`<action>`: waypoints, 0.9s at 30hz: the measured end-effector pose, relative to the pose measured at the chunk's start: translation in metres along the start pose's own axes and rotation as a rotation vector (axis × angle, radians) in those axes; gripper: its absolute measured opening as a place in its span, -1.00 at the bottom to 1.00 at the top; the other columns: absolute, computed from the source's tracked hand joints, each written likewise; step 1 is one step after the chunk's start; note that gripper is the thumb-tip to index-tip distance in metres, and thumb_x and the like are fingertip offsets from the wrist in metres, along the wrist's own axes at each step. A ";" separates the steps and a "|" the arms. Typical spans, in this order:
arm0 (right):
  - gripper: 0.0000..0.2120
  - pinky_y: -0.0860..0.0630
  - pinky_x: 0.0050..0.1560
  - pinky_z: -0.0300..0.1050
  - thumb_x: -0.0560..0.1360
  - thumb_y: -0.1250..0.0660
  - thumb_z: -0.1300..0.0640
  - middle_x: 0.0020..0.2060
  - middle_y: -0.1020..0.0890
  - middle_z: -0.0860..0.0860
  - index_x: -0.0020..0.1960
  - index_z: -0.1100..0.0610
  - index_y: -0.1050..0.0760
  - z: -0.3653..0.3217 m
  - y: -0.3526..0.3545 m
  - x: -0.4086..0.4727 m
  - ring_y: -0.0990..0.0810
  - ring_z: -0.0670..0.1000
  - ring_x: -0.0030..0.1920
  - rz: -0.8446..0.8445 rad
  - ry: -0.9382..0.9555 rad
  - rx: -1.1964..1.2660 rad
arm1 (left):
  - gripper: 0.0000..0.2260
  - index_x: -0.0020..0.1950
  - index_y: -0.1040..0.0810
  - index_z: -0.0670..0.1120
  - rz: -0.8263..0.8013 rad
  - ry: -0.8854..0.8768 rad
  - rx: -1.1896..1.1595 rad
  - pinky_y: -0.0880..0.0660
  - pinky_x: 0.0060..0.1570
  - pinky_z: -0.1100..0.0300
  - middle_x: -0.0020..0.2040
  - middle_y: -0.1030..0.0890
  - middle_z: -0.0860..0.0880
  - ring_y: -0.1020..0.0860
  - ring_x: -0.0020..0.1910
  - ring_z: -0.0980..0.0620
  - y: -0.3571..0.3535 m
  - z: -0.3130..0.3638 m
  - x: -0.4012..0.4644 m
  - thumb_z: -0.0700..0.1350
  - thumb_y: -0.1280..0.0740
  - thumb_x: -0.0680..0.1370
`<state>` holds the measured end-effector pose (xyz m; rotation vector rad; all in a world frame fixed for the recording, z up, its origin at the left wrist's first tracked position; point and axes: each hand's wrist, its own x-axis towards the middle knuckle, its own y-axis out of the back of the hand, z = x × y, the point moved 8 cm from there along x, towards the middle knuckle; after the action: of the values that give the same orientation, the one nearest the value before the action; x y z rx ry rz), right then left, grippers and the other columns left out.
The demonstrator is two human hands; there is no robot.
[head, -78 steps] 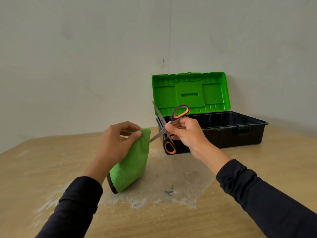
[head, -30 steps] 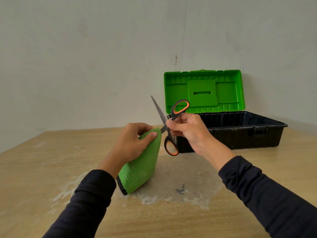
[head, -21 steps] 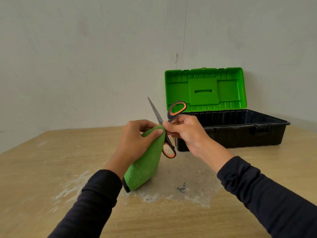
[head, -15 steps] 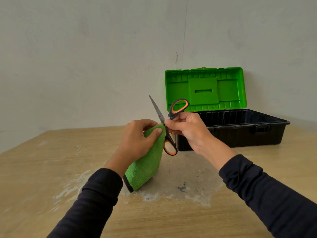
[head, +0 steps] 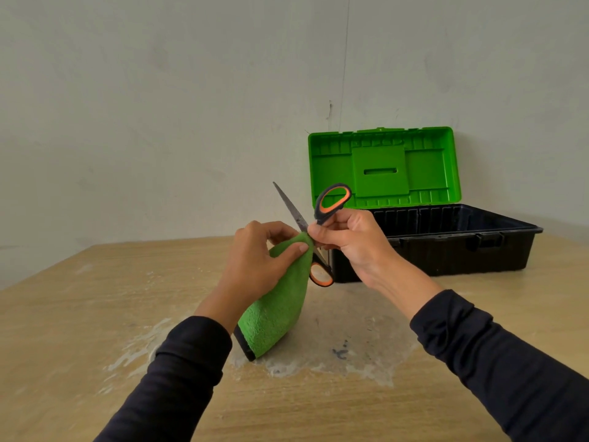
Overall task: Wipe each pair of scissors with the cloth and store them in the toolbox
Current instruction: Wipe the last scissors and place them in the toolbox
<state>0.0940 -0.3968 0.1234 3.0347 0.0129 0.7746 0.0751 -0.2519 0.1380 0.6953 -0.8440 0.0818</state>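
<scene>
Compared with half a second back, you've barely shifted anything: the cloth is a touch higher up the blade and the scissors sit pretty much where they were, still held up in front of the box. Going left to right, your left hand (head: 255,263) has its fingers and thumb curled round the top of the green cloth (head: 277,311), pinching it over the lower blade so that blade is hidden inside the fold. The rest of the cloth hangs down from your grip, with its dark-edged bottom corner close to the tabletop (head: 79,314); can't tell if it actually touches. The tabletop under it has a pale, patchy smear (head: 334,339) spread across the wood. Next over, the scissors (head: 298,215) are open wide, one bare blade pointing up and to the left, the orange and black handle loops split, one up above your knuckles and one hanging below the cloth. Your right hand (head: 353,244) grips the scissors near the pivot and upper handle, fingers curled round it, thumb tip right up against the cloth. Behind and to the right, the toolbox (head: 446,250) sits on the tabletop near the wall with its green lid (head: 382,167) standing open, and what shows of the black tub's inside is just dark ribbed walls.
</scene>
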 end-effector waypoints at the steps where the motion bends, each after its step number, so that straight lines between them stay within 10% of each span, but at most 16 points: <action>1: -0.92 -0.48 -0.16 -0.14 0.36 -0.44 0.30 -0.37 -0.57 0.03 -0.24 0.18 -0.56 -0.001 0.000 0.000 -0.55 -0.10 -0.36 -0.007 0.002 -0.003 | -0.91 -0.13 -0.64 -0.01 0.007 -0.018 0.038 -0.34 -0.17 0.42 -0.28 -0.56 0.14 -0.47 -0.21 0.20 0.001 0.002 0.000 -0.04 -0.44 0.42; 5: -0.93 -0.46 -0.18 -0.18 0.38 -0.43 0.30 -0.35 -0.57 0.04 -0.23 0.18 -0.56 -0.003 -0.001 -0.001 -0.54 -0.09 -0.34 -0.011 -0.002 -0.010 | -0.91 -0.09 -0.63 0.01 -0.011 -0.054 0.111 -0.37 0.00 0.05 -0.30 -0.45 0.27 -0.45 -0.11 0.06 0.001 0.009 -0.002 -0.03 -0.40 0.45; 23: -0.89 -0.50 -0.17 -0.18 0.45 -0.34 0.29 -0.29 -0.58 0.01 -0.22 0.13 -0.54 -0.009 0.058 0.010 -0.54 -0.04 -0.25 0.221 -0.013 0.181 | -0.97 -0.16 -0.60 0.03 0.019 0.039 0.008 -0.31 -0.25 0.34 -0.29 -0.54 0.20 -0.45 -0.22 0.24 0.012 -0.022 0.003 -0.08 -0.42 0.44; 27: -0.88 -0.52 -0.19 -0.22 0.48 -0.35 0.24 -0.30 -0.57 0.02 -0.22 0.10 -0.55 -0.007 0.058 0.013 -0.57 0.01 -0.22 0.150 0.014 -0.161 | -0.87 -0.25 -0.58 0.13 0.130 0.116 -0.159 -0.37 -0.24 0.24 -0.33 -0.58 0.25 -0.45 -0.32 0.22 0.025 -0.040 0.004 -0.08 -0.47 0.39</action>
<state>0.1026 -0.4543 0.1365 2.9027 -0.2658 0.7652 0.0964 -0.2096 0.1357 0.4810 -0.7748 0.1687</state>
